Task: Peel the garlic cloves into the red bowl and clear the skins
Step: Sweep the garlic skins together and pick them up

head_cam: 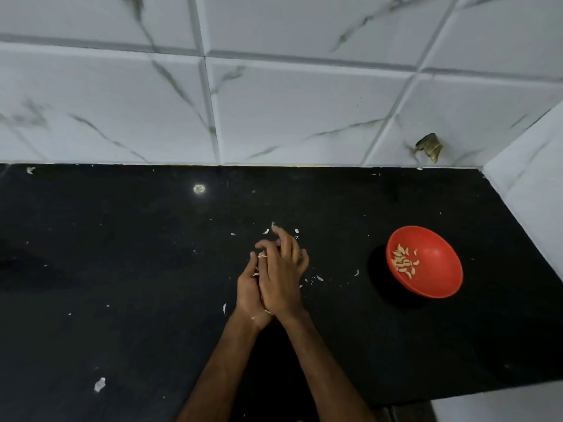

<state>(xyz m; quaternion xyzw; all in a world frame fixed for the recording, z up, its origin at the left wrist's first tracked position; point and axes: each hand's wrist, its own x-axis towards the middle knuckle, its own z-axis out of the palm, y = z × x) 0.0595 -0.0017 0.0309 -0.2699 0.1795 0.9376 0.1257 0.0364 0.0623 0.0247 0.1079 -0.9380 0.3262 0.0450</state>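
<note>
**Black stone surface in a white-tiled corner**

A black speckled surface (122, 269) is running up to a back wall (304, 111) of white, grey-veined tiles. A side wall (533, 184) is meeting it at the right, closing the corner. A ragged hole (428, 147) is showing low in the back wall near that corner. A small spot of light (199, 188) is glinting on the surface.

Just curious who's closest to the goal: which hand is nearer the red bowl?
Right. The right hand overlaps the left hand. Both are apart from the red bowl, which sits off to their right, with the left hand on the farther side.
</note>
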